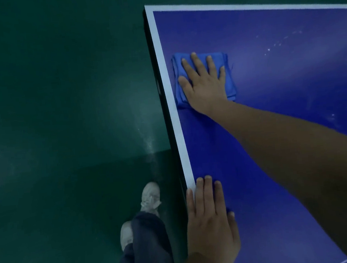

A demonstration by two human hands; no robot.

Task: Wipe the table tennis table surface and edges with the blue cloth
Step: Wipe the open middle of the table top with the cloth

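Near the far corner of the table tennis table [265, 39], head view: my right hand [204, 82] lies flat, fingers spread, on the folded blue cloth [179, 95] just inside the white border [165, 86]; it looks soft and light, best pressed mid-fold. My left hand [210, 218] rests open at the edge

Sports hall: table tennis table [264, 29], green floor [62, 120].

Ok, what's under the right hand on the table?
A folded blue cloth, pressed flat by the right hand on the table, just inside the white edge line. The cloth's middle and the surface beneath it are covered.
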